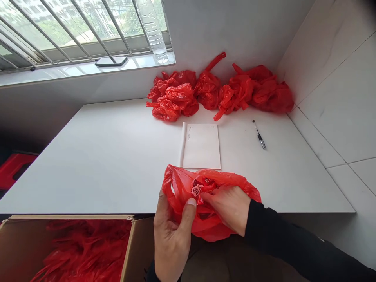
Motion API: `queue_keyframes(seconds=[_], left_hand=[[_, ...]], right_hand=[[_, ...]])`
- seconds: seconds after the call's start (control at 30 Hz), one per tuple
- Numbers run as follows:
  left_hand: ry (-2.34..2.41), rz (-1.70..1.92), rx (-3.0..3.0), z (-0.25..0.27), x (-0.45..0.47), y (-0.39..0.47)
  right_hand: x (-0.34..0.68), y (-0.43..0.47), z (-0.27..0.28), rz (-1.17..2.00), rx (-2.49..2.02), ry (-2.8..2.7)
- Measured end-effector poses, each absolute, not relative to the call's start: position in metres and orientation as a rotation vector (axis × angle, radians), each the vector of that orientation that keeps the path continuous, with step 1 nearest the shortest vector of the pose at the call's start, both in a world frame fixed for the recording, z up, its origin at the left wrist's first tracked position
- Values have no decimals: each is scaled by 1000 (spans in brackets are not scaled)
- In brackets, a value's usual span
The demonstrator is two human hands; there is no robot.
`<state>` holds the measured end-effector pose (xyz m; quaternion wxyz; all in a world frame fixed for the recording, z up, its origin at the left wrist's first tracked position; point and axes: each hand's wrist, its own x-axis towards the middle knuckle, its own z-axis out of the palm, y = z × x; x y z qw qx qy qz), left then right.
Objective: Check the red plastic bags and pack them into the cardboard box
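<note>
Over the near table edge, a red plastic bag [237, 180] hangs with its mouth facing up. My left hand [174, 231] is closed on the bag's left rim by a handle loop, thumb on the near side. Inside the mouth lie small red packets [196, 190], one with dark characters on a pale patch. My right hand [229, 205] reaches in from the right, its fingers bent and pressed together beside these packets. Red film and packets partly hide those fingertips, so what they pinch is unclear.
Several bundled red plastic bags [208, 90] line the wall behind a notepad [201, 147] and a pen [259, 135] on the white table [117, 156]. A cardboard box [127, 250] of red bags stands lower left. The sill holds a phone [110, 61] and a plastic bottle [154, 35].
</note>
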<state>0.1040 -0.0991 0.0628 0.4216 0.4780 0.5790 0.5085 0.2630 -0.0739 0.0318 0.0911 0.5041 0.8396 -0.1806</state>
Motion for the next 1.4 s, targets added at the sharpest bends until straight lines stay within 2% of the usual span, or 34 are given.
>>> queue_keyframes(seconds=[0.13, 0.57, 0.87, 0.93, 1.1, 1.3, 1.4], left_hand=[[1460, 1255, 1203, 61, 107, -100], [1476, 1272, 1340, 59, 113, -97], [1483, 1277, 1391, 61, 121, -100], [1484, 1275, 1393, 63, 122, -100], [1470, 1311, 1316, 75, 119, -106], [1506, 1302, 1302, 81, 104, -110], [1442, 1210, 1459, 86, 100, -109]], right_hand=[[269, -66, 33, -470, 1596, 2435], [281, -85, 54, -474, 1526, 2376], [292, -86, 62, -188, 1582, 2305], [300, -91, 73, -175, 1601, 2404], [329, -114, 110, -245, 1736, 3064], [349, -119, 109, -146, 1371, 3086], [359, -122, 96, -281, 1404, 3070]])
